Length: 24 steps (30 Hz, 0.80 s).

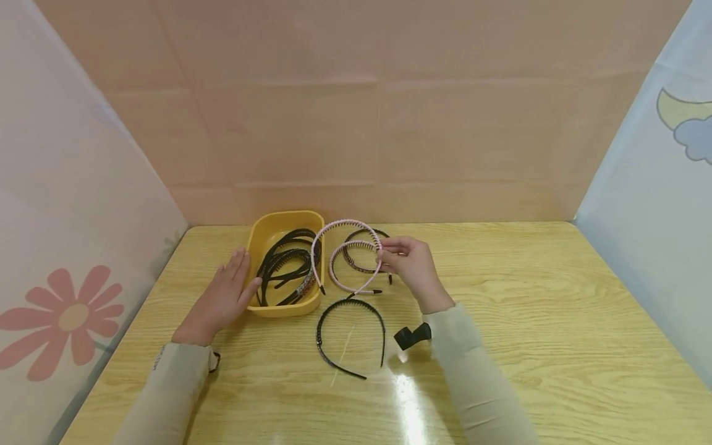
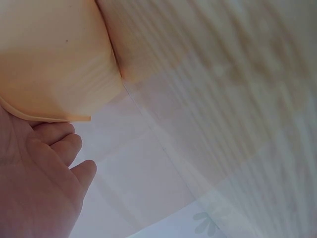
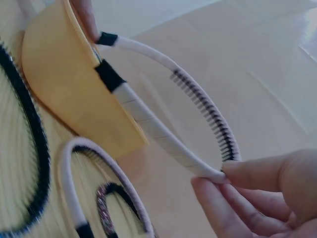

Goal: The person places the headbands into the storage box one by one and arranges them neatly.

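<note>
My right hand [image 1: 410, 269] pinches a pink headband [image 1: 347, 221] between thumb and fingertips, near the middle of its arch in the right wrist view. This toothed band has black end tips, one at the yellow bin's right rim in the head view. My left hand [image 1: 221, 298] rests against the left side of the yellow bin [image 1: 285, 312], its fingers fairly straight outside and the thumb over the rim. Several dark headbands [image 1: 283, 253] lie in the bin. Below the held band are another pink headband [image 1: 334, 272] and a dark patterned headband [image 1: 347, 253].
A black toothed headband [image 1: 384, 330] lies on the wooden table [image 1: 534, 321] in front of the bin. A thin pale strip [image 1: 343, 352] crosses inside its arch. A pinkish-tan backdrop [image 1: 378, 123] stands behind the table, with printed sheets at both sides.
</note>
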Tool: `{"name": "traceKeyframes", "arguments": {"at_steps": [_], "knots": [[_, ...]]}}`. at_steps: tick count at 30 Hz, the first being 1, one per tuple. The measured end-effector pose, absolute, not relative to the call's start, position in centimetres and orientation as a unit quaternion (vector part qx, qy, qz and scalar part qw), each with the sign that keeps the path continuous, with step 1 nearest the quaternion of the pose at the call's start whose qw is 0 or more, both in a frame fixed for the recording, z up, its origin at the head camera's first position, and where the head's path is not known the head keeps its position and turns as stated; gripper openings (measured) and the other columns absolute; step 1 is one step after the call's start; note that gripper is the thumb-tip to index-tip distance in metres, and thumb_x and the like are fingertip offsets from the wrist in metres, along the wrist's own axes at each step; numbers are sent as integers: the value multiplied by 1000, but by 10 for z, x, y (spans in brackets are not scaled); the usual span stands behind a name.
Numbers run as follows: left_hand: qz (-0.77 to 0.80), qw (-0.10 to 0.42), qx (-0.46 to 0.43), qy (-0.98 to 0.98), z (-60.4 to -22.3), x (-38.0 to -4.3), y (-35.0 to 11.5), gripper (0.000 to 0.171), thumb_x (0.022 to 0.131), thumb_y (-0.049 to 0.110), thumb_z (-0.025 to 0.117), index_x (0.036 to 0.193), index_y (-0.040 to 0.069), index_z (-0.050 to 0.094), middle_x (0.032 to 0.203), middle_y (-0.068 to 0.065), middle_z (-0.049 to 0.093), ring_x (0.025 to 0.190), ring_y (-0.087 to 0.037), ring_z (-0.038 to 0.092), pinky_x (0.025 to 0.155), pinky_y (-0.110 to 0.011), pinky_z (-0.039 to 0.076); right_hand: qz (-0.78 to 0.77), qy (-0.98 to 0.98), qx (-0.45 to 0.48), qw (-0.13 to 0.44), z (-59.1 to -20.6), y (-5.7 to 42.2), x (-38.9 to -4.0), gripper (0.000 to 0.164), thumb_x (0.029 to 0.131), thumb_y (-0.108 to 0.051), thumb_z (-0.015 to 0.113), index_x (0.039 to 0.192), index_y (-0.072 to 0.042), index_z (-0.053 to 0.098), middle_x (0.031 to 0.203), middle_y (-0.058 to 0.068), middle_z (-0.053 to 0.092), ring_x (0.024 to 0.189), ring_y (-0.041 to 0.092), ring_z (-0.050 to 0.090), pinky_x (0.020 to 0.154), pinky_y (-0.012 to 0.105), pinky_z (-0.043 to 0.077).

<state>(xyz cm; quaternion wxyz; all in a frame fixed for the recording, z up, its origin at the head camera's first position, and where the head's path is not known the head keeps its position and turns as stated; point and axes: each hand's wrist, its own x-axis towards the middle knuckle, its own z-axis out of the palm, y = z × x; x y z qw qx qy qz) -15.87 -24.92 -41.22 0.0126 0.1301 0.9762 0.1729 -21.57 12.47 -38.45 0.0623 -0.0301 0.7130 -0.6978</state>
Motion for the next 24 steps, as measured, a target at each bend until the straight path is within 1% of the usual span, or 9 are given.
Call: {"name": "traceKeyframes", "arguments": {"at_steps": [3,6,10,13,14,18,20,22,24], "knots": [[172,12,129,977,-413,-159,-249,76,111,45,30,156,-13,10,165,-31,5,153,-46,4,120,-64,10,-709,701,-31,62,-385,116,-214,33,95,4,67,127,12,63,115,30,64,91,27,73,82,35,61],[170,12,127,977,-413,-159,-249,77,111,46,30,157,-13,11,165,-31,5,153,-45,4,120,-64,10,-718,692,-35,66,-386,107,-214,32,94,5,67,125,11,63,112,27,65,87,23,73,83,38,61],[170,15,124,978,-413,-159,-248,77,111,47,30,157,-12,10,165,-30,4,153,-44,3,120,-63,9,-733,676,-33,68,-387,93,-214,29,93,6,68,122,11,65,107,23,67,90,30,73,83,38,61],[169,15,123,978,-413,-159,-248,77,111,46,29,157,-12,10,165,-30,4,153,-44,3,120,-63,8,-739,670,-34,60,-386,83,-214,29,93,7,68,121,12,65,106,24,67,95,37,72,80,36,61],[168,14,123,978,-413,-159,-248,77,111,46,29,157,-13,10,165,-30,5,153,-44,3,120,-63,9,-741,669,-35,58,-386,79,-214,29,92,7,68,121,12,64,106,24,67,96,38,72,80,35,61],[169,14,122,978,-412,-159,-248,77,111,46,29,157,-13,10,165,-31,5,153,-45,4,120,-64,9,-743,667,-35,45,-387,67,-214,28,92,7,69,119,12,65,104,22,69,91,32,74,77,33,61],[169,15,122,978,-412,-159,-248,77,111,46,29,157,-13,10,165,-30,4,153,-45,4,120,-64,9,-741,669,-34,38,-388,61,-214,27,92,6,70,118,10,66,104,21,69,93,34,73,77,32,61],[168,16,122,978,-412,-159,-247,77,111,46,29,157,-13,10,165,-30,4,153,-45,4,120,-64,9,-737,674,-34,29,-388,55,-212,28,92,5,70,119,10,66,106,23,69,97,38,72,77,33,61],[166,14,124,978,-412,-160,-247,77,111,46,29,156,-14,11,165,-31,4,153,-46,5,120,-64,10,-730,682,-33,20,-389,49,-212,28,92,4,70,119,10,66,107,23,70,98,39,72,77,33,62]]}}
